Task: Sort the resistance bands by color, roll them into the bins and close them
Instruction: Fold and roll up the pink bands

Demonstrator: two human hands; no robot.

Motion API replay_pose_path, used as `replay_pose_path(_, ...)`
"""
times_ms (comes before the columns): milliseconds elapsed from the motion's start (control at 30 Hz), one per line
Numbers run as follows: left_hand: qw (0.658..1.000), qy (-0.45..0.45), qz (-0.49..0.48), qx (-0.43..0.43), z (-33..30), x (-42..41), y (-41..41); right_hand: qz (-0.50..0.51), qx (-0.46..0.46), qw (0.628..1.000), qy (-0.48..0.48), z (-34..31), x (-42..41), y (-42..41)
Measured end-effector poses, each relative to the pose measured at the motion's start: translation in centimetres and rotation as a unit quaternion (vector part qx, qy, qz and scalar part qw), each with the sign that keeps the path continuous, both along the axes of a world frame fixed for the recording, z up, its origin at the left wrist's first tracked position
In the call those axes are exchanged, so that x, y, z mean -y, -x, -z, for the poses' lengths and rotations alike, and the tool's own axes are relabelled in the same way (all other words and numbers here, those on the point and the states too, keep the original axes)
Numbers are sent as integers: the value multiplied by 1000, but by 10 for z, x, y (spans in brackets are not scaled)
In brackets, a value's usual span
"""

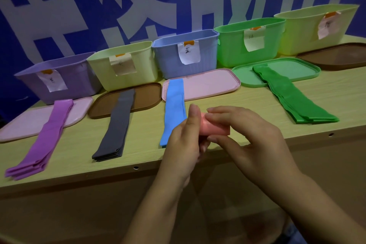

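head view, both hands (213, 134) curled around pink band roll (215, 129)

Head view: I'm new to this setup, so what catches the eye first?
Both hands, left hand and right hand, hold a pink band roll at the table's front edge. Behind, purple bands, grey bands, blue bands and green bands lie before five open bins.
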State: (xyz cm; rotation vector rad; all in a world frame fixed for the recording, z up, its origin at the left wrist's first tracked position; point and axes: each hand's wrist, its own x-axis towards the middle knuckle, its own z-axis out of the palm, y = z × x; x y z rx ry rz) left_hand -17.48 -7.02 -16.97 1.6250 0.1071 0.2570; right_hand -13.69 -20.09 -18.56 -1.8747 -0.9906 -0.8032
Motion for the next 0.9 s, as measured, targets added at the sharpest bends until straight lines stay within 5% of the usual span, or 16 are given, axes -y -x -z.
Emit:
replay_pose_path(200, 999, 27, 8, 46, -1, 3, -2, -97, -98, 990, -38, 0, 2, -4)
replay_pose_path(333, 991, -86, 0, 100, 4, -1, -3, -233, -310, 897, -212, -7, 1, 0)
replay_pose_path(467, 973, -176, 32, 143, 1, 1, -3, -38, -264, 958, -109, -10, -4, -8)
replay_pose_path(600, 939, -298, 48, 163, 2, -7, -3, -13, -372, 927, -46, -18, -2, -14)
replay_pose_path(767, 928, -315, 38, 194, 3, -3, 0, 3, -308, 942, -131, -16, -10, -14)
replay_pose_path(900, 951, -243, -55, 184, -2, 7, -3, -11, -236, 950, -202, -9, -21, -4)
